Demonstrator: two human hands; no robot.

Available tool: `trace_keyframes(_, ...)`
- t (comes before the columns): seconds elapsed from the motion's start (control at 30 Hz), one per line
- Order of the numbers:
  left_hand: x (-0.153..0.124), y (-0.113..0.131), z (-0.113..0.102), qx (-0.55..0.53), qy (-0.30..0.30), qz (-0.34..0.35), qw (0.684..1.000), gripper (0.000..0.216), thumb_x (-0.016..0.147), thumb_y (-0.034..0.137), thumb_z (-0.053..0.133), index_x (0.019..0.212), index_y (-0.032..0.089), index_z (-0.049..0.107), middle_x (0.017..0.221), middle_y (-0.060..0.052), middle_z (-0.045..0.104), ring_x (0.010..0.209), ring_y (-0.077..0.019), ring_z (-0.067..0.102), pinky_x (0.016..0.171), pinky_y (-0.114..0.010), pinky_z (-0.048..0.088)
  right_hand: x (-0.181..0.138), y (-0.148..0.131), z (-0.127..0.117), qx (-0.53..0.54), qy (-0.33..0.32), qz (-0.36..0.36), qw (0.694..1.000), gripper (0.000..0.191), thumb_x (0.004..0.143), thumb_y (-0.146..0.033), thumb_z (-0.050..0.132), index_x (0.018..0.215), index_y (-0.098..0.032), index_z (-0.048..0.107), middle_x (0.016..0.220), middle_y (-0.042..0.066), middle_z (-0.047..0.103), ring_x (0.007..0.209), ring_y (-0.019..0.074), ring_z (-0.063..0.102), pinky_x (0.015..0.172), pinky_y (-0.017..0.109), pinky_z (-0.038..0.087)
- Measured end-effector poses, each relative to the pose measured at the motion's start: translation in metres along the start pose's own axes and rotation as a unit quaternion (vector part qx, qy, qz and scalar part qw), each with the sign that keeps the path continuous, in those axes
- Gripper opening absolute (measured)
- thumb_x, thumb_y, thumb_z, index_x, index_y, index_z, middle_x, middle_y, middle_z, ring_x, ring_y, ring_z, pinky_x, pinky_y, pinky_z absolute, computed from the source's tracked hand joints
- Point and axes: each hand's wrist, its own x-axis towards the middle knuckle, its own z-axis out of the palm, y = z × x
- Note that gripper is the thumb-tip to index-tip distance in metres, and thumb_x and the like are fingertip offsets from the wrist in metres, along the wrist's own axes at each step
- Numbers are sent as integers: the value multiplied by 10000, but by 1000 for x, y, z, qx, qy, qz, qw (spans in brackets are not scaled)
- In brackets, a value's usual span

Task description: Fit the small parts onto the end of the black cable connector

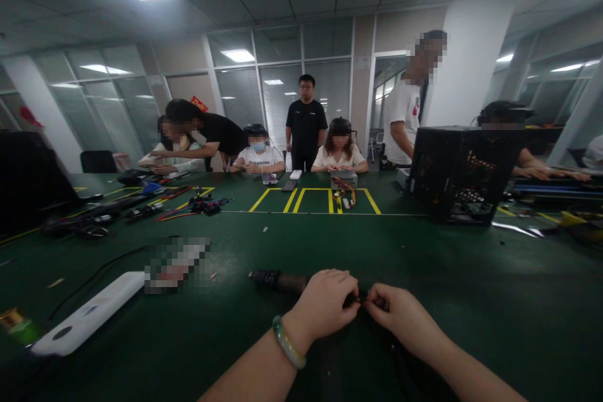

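My left hand (pixel 325 304), with a green bangle (pixel 288 343) on its wrist, is closed, its thumb and fingers curled together. My right hand (pixel 400 314) meets it at the fingertips in a pinch. Between them is a small dark piece, too dim to name. Behind my left hand lies a dark cylindrical object (pixel 291 282) with a black ringed end (pixel 264 278); its other end is hidden by the hand. Whether that hand grips it, I cannot tell. A dark strip runs down the table below my hands.
A white slab-like device (pixel 94 311) and a blurred-out flat item (pixel 176 267) lie left, near a green bottle (pixel 21 326). Cables (pixel 202 204) spread farther back. A black computer case (pixel 464 173) stands right. Several people are across the green table (pixel 226 339).
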Motion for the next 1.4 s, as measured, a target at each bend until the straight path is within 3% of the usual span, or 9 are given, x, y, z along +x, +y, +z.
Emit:
trace_keyframes(0.23,1,0,0,20,-18,31,999,56,858,207,595,912,220,600,1013,-8,656,1024,-188,583,981,-357,391,1,5,2,2,1,-4,1000,126,851,-276,559,783,-205,639,686,-22,672,616,142,600,535,209,348)
trace_keyframes(0.43,1,0,1,15,10,-1,1000,155,814,278,664,931,217,583,1027,-11,651,1006,-197,580,989,-365,378,1,5,3,7,2,-5,1000,117,843,-268,569,780,-201,641,692,-21,673,629,142,601,545,208,356)
trace_keyframes(0.6,1,0,0,-4,-2,21,1000,59,846,209,615,894,222,582,1000,8,652,978,-176,588,941,-325,400,1,5,2,5,-1,-7,1000,132,851,-281,566,775,-202,639,693,-20,671,628,144,602,547,210,359)
trace_keyframes(0.8,0,-1,1,-13,-5,-9,1000,181,826,282,646,986,230,578,966,7,649,924,-185,601,894,-334,420,0,6,2,13,-2,-3,1000,140,857,-290,564,781,-203,642,693,-18,676,628,145,605,540,211,357)
trace_keyframes(1.0,0,-1,1,-4,-20,4,1000,88,861,252,596,945,228,592,986,8,655,942,-179,599,902,-333,415,1,4,1,13,-6,-2,1000,141,860,-291,560,787,-204,644,695,-17,676,630,145,607,540,210,358)
trace_keyframes(1.4,0,-2,2,-11,-13,8,1000,103,853,235,592,955,222,596,965,-7,650,941,-187,600,900,-321,422,1,6,3,2,3,-5,1000,135,852,-286,567,778,-200,641,681,-21,665,618,142,597,541,210,354)
